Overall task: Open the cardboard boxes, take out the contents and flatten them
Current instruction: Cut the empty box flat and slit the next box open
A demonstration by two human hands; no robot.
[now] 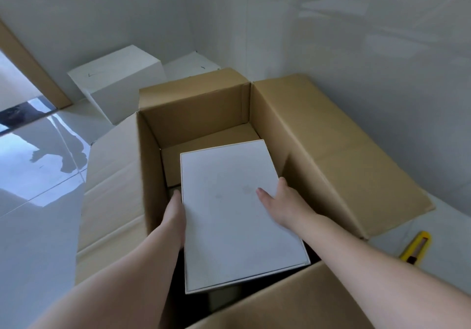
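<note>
Two bare hands are seen reaching into a large brown cardboard box that stands open on the glossy white tiled floor, its four flaps folded outward. A flat white rectangular box is held between the hands, tilted, with its near end raised toward the camera and its far end lower inside the carton. The left hand is pressed against the left long edge of the white box; its fingers are hidden beneath the box, so how they lie cannot be told. The right hand is set at the right long edge, with the thumb laid across the white top face and the remaining fingers curled round the edge, so that the box is gripped there. Beneath the white box, a brown cardboard layer is visible at the far end of the carton's interior. A yellow utility knife lies on the floor to the right of the carton, just beside its right flap. Two white cuboid boxes are placed against the pale wall behind the carton, the farther one partly hidden by the carton's rear flap.
</note>
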